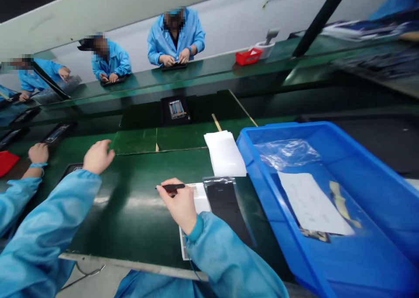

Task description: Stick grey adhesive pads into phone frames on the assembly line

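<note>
My right hand [180, 202] is closed in a pinch on a slim black pen-like tool [173, 187], its tip pointing left. Beneath that hand lies a white printed sheet [200, 197], partly covered by my hand and sleeve. Directly right of the sheet rests a clear plastic bag with a flat black piece [224, 202]. My left hand [98, 156] is raised over the left side of the green bench [131, 224], fingers apart and nothing visible in them. Close to its wrist, a dark tray [72, 169] is mostly hidden by the sleeve.
A stack of white sheets [225, 154] touches a large blue bin [258, 189] holding paper and clear plastic. On the conveyor ahead sits a black tray with a device [176, 109]. A neighbour's hand [38, 153] is at far left. Several co-workers sit opposite.
</note>
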